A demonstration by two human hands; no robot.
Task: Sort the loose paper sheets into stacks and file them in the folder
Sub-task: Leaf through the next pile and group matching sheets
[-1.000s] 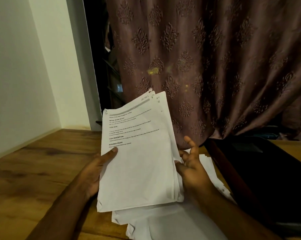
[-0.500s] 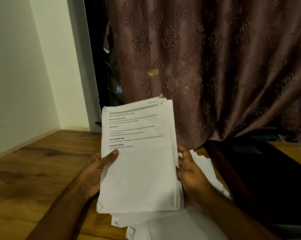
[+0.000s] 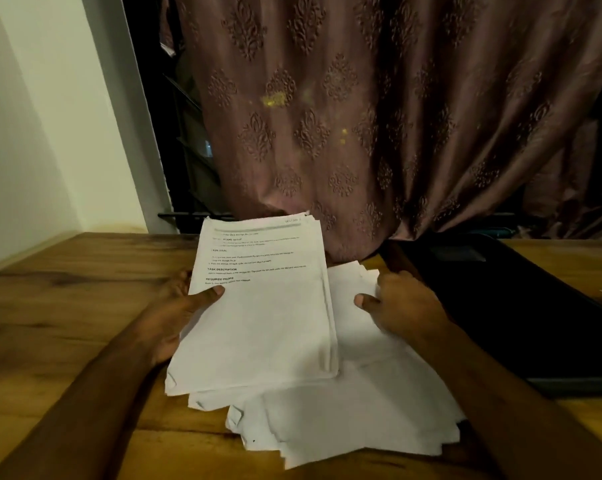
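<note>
Your left hand (image 3: 175, 313) reaches in from the lower left, its grip pinching the stack of sheets (image 3: 261, 306) at the left edge, thumb on the printed face, fingers behind; your right hand (image 3: 401, 303) rests palm-down on the loose sheets (image 3: 355, 410), fingers lightly bent, thumb out, holding nothing. The black folder (image 3: 521, 306) lies open on the tabletop (image 3: 60, 306) to the right; its contents are too dark to tell. The stack tilts up over the loose pile, long axis pointing away from you, heading at the far end.
</note>
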